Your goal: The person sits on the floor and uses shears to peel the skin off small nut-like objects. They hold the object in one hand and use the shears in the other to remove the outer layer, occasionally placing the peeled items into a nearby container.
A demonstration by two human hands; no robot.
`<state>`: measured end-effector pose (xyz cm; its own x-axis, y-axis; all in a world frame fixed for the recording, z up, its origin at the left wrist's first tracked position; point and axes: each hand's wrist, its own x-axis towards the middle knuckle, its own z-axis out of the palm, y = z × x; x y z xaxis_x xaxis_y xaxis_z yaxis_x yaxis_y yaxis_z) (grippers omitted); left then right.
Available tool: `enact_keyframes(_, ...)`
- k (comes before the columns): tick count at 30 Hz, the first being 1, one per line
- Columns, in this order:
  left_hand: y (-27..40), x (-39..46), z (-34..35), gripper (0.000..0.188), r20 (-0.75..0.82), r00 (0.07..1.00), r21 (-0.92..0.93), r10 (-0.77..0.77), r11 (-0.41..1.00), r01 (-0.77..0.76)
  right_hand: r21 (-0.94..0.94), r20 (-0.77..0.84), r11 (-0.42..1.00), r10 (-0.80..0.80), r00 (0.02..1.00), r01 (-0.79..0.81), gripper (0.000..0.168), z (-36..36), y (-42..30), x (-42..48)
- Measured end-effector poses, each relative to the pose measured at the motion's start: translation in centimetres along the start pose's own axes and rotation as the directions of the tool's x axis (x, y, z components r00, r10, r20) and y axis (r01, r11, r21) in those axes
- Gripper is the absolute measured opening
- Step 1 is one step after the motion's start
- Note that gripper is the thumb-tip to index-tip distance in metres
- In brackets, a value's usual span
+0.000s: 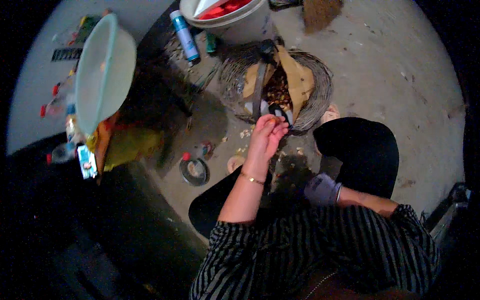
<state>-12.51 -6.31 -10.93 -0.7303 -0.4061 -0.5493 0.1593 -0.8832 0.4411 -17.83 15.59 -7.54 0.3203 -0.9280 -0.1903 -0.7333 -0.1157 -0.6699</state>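
My left hand point(270, 131) is bare, palm up with curled fingers, at the near edge of a wicker basket point(322, 78). A small orange-brown piece shows between its thumb and fingers. Cardboard pieces point(294, 75) line the basket, and small brown pieces point(277, 90), perhaps nuts or shells, lie between them. A dark upright strip point(258, 90) stands at the basket's left part. My right hand point(322, 189), in a grey-purple glove, rests low between my knees; its fingers are blurred, and whether it holds anything cannot be told.
Beyond the basket stands a white bucket point(240, 28) with red contents, beside a blue spray can point(185, 37). A pale green basin point(93, 75) and bottles are at the left. A round dark dish point(194, 171) and scattered scraps lie on the floor. A broom head point(321, 15) is at the top.
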Motion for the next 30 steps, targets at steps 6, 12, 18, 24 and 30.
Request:
enact_keyframes(6,3.2,-14.2,-0.8,0.023,-0.013,0.968,-0.120,0.249,0.961,-0.249,-0.182,-0.064,0.956,0.223,0.973,-0.231,0.021,-2.6,-0.7,1.3)
enact_keyframes(12,0.5,-20.6,-3.4,0.026,0.023,0.943,-0.320,0.333,0.896,-0.309,0.135,-0.320,0.983,0.165,0.933,-0.127,0.039,-6.5,-5.9,3.1)
enact_keyframes(18,-1.1,-22.6,-2.8,0.029,0.067,0.899,-0.364,0.432,0.850,-0.381,0.010,-0.379,0.997,0.076,0.922,-0.078,0.042,-5.8,-10.5,4.2)
enact_keyframes(24,-1.6,-22.7,-4.3,0.026,0.084,0.806,-0.273,0.586,0.791,-0.547,-0.050,-0.360,0.991,0.096,0.928,-0.122,0.044,-5.5,-13.1,4.5)
enact_keyframes(30,-1.6,-23.2,-4.5,0.029,0.008,0.774,-0.126,0.633,0.768,-0.628,-0.059,-0.364,0.991,0.088,0.927,-0.117,0.039,-5.7,-14.2,4.4)
